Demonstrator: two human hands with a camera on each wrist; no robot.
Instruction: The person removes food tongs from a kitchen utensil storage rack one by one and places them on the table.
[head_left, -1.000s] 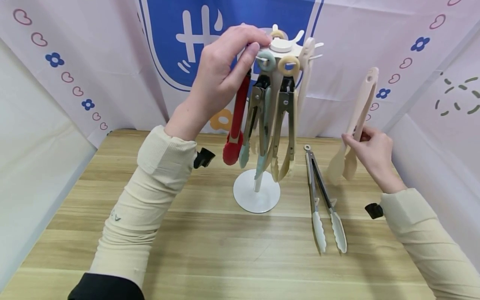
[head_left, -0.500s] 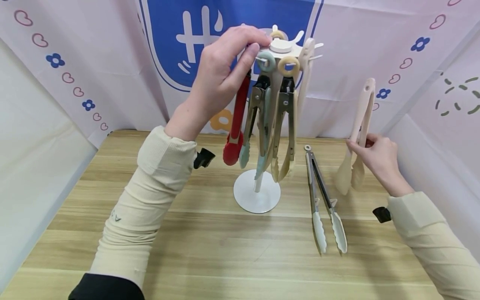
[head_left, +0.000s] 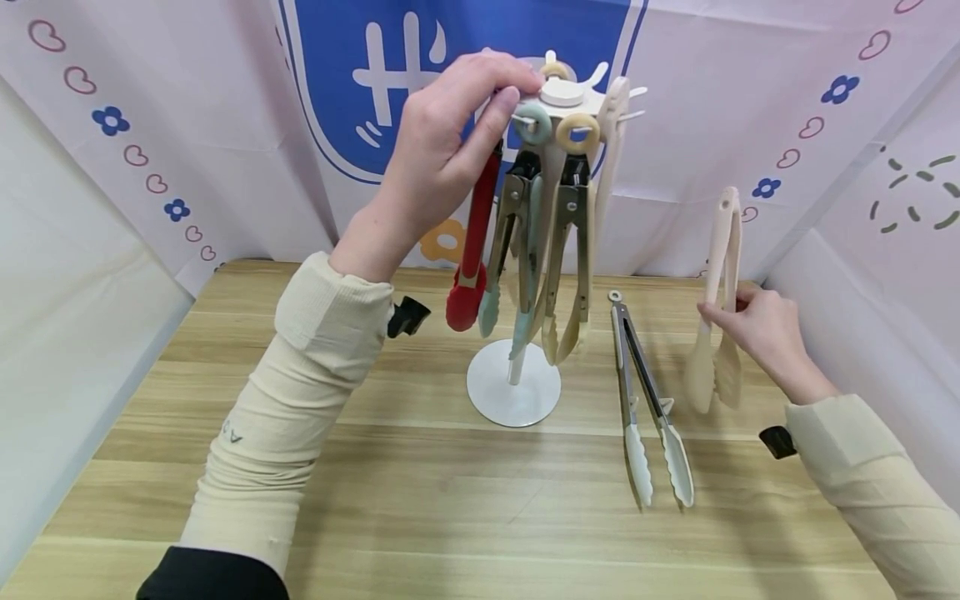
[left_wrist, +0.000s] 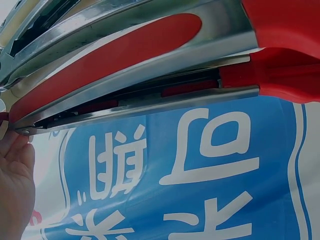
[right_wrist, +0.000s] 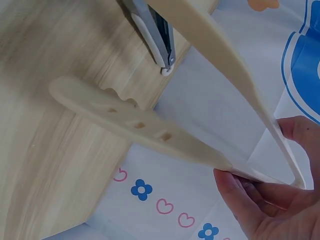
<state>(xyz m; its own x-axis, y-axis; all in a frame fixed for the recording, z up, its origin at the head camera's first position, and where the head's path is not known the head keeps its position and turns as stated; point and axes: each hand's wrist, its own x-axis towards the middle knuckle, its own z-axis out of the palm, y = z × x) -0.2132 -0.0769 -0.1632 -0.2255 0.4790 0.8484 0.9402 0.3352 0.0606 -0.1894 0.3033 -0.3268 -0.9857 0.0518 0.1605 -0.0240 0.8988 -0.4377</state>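
My left hand [head_left: 450,125] is at the top of a white rotating stand [head_left: 562,93], its thumb and fingers gripping the top plate's left side. Red-tipped tongs [head_left: 467,292] hang just below that hand and fill much of the left wrist view. Beside them hang teal-tipped tongs [head_left: 513,200] and cream-tipped tongs [head_left: 573,200]. On the right, my right hand [head_left: 768,333] pinches pale beige one-piece tongs [head_left: 717,258] partway along their arms. They are upright, hinge end on top, arms spread slightly. In the right wrist view, slots show in one arm [right_wrist: 90,100].
White-tipped metal tongs [head_left: 637,458] lie spread on the wooden table [head_left: 450,517], between the stand's round base [head_left: 487,400] and my right hand. More pale tongs [head_left: 611,142] hang on the stand's right side. A printed white cloth [head_left: 690,108] closes off the back.
My right hand has moved slightly right and down, bringing the beige tongs lower, and they now stand more upright. The left hand and the stand look unmoved.
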